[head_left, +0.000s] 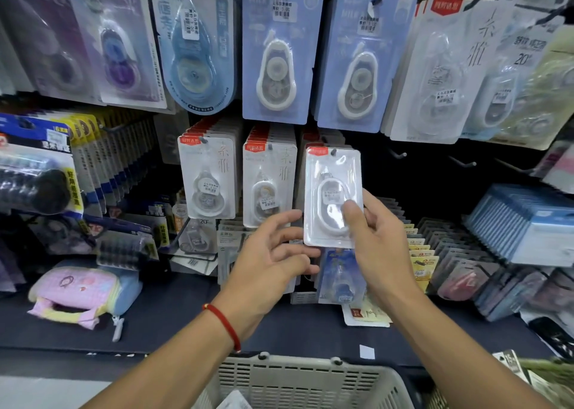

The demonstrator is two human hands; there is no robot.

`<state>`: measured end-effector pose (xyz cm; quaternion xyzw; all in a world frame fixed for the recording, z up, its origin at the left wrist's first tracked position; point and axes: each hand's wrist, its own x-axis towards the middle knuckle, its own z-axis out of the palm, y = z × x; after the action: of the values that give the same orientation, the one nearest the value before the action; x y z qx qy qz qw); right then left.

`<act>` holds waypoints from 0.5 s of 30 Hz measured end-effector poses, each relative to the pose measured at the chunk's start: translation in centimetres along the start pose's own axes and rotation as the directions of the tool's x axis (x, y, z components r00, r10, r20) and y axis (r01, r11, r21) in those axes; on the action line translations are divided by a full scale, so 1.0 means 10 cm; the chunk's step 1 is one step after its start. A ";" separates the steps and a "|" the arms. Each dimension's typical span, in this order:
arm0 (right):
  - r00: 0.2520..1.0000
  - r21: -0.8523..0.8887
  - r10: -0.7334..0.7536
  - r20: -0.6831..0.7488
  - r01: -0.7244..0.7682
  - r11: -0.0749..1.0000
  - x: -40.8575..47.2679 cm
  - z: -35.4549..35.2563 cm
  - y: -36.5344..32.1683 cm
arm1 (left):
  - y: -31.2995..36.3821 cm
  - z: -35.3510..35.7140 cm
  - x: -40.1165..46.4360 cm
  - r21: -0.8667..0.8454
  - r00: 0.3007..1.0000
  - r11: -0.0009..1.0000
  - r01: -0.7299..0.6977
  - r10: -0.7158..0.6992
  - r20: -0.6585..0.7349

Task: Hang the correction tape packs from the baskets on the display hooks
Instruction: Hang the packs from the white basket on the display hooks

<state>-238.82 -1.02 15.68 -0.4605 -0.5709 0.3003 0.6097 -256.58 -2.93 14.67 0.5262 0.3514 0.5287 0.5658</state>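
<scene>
Clear white correction tape pack, red-tabbed, glossy

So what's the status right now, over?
Right hand pinching clear white correction tape pack, its hole at black hook. Left hand open alongside. Nothing blocking.

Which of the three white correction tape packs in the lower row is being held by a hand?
The rightmost pack: the right hand pinches its lower edge, thumb on the blister. The left pack and middle pack hang untouched; the left hand holds nothing.
</scene>
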 end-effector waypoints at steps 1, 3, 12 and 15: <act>1.000 -0.001 -0.011 -0.007 0.011 1.000 0.00 -0.01 0.01 | 0.00 -0.01 0.01 0.008 1.000 1.000 -0.003 0.003 0.006; 1.000 -0.045 -0.019 -0.019 0.018 0.999 0.01 -0.05 0.05 | -0.01 -0.03 0.03 0.113 0.999 0.993 -0.041 0.042 -0.008; 0.917 -0.806 -0.251 0.309 0.393 0.442 0.04 -0.02 0.40 | -0.10 -0.37 0.29 0.947 0.916 0.191 -0.259 0.359 0.178; 0.918 -0.840 -0.194 0.346 0.395 0.372 0.27 0.18 0.46 | -0.10 -0.37 0.33 0.967 0.936 0.131 -0.219 0.306 0.171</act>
<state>-239.37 3.63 12.53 -0.5722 -0.7693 -0.1216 0.2567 -259.22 1.18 13.54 0.7983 0.5272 0.2908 -0.0139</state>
